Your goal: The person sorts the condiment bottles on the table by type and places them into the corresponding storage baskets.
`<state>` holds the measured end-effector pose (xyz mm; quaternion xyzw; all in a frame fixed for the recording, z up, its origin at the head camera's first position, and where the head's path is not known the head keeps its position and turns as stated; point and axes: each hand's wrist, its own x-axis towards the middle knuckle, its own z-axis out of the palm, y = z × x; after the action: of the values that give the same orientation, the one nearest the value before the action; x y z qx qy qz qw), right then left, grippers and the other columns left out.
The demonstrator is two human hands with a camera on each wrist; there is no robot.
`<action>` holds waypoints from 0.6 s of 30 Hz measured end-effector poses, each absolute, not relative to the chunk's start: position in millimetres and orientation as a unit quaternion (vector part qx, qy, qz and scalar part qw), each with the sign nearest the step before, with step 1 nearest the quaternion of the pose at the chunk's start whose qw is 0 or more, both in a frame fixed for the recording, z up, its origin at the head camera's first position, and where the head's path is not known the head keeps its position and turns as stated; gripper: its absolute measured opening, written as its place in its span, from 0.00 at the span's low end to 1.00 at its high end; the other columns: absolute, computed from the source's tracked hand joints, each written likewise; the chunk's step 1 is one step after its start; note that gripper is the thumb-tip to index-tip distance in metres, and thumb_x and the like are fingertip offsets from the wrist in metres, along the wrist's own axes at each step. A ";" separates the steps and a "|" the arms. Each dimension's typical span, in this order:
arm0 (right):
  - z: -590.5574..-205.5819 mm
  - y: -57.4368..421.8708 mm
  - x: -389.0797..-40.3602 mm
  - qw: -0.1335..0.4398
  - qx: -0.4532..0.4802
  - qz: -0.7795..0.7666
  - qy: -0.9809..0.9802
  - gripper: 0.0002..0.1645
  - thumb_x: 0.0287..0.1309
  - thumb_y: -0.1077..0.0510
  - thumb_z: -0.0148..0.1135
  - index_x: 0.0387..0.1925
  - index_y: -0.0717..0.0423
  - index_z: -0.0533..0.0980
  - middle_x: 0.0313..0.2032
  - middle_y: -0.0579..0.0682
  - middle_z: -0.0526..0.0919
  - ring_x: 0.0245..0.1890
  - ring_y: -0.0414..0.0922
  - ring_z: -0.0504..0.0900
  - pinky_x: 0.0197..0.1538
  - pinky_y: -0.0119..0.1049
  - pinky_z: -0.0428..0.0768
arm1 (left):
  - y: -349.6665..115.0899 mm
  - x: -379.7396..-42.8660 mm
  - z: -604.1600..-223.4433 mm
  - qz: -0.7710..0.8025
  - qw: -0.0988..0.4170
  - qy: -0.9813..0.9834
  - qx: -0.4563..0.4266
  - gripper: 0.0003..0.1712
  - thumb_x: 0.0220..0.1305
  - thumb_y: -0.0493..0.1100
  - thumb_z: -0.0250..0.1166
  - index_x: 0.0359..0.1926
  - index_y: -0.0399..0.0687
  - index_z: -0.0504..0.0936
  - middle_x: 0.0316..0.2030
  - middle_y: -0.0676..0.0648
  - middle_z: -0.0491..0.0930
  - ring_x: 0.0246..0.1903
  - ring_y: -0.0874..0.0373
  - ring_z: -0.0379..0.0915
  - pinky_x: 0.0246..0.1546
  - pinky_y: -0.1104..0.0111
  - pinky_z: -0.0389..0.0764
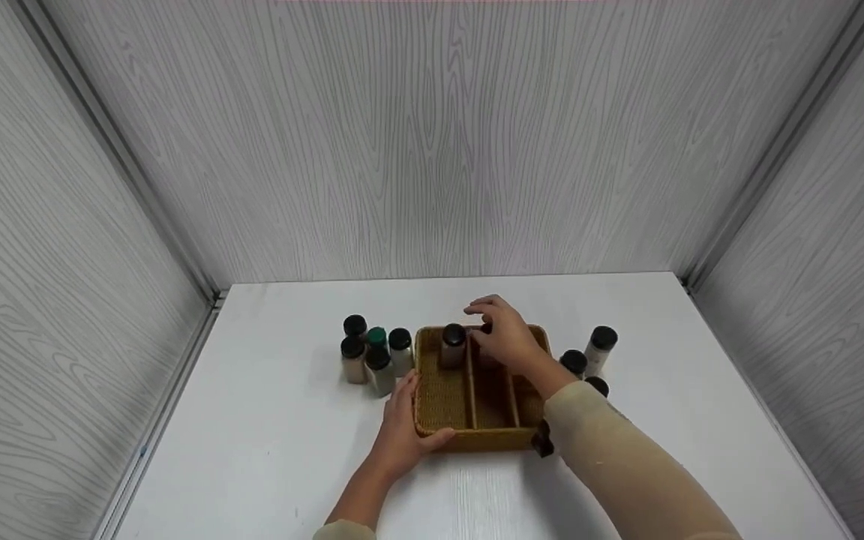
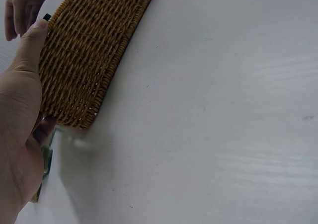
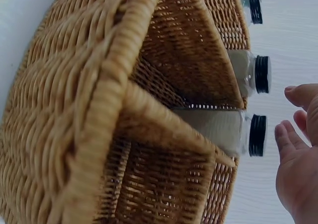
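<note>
A brown wicker basket (image 1: 477,441) with three compartments stands on the white table. My left hand (image 1: 400,431) grips its near left corner, with the thumb (image 2: 31,47) against the front wall. In the left compartment a black-capped jar (image 1: 453,348) is upright at the far end. A second jar (image 3: 218,129) with a black cap stands in the middle compartment, mostly covered by my right hand (image 1: 505,339) in the head view. The right wrist view shows that hand just off the cap, its fingers loosely bent and holding nothing.
Left of the basket several jars (image 1: 380,372) stand close together, one with a green cap (image 1: 376,336). Three black-capped jars (image 1: 600,349) are at its right, partly hidden by my right sleeve (image 1: 612,450). Grey wood-grain panels (image 1: 432,150) enclose the table (image 1: 282,450) at the back and sides.
</note>
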<state>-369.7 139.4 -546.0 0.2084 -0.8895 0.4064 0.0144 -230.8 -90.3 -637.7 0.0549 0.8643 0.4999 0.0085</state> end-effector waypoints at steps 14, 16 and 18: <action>-540.3 174.6 -357.6 -0.009 0.176 0.459 -0.871 0.21 0.74 0.64 0.67 0.65 0.54 0.81 0.65 0.55 0.78 0.70 0.60 0.79 0.67 0.49 0.86 | -88.6 -230.1 -638.6 0.498 0.014 0.866 0.047 0.68 0.60 0.57 0.83 0.88 0.53 0.48 0.88 0.44 0.46 0.87 0.38 0.42 0.83 0.39 0.62; -540.4 179.5 -354.5 -0.009 0.178 0.458 -0.871 0.22 0.73 0.65 0.68 0.65 0.55 0.81 0.65 0.56 0.78 0.70 0.62 0.80 0.66 0.48 0.87 | -88.6 -229.8 -638.3 0.497 0.014 0.867 0.044 0.68 0.60 0.57 0.83 0.88 0.53 0.48 0.88 0.43 0.46 0.87 0.37 0.43 0.83 0.38 0.62; -540.4 184.4 -352.0 -0.004 0.182 0.454 -0.872 0.22 0.73 0.66 0.68 0.65 0.56 0.81 0.65 0.57 0.79 0.70 0.63 0.81 0.66 0.48 0.87 | -88.5 -229.2 -637.4 0.498 0.015 0.866 0.041 0.68 0.60 0.57 0.83 0.88 0.53 0.48 0.88 0.42 0.45 0.87 0.37 0.43 0.82 0.38 0.61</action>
<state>-352.0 184.4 -540.4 0.1816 -0.8725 0.4537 -0.0042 -229.2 -88.5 -637.4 0.0409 0.8660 0.4981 0.0149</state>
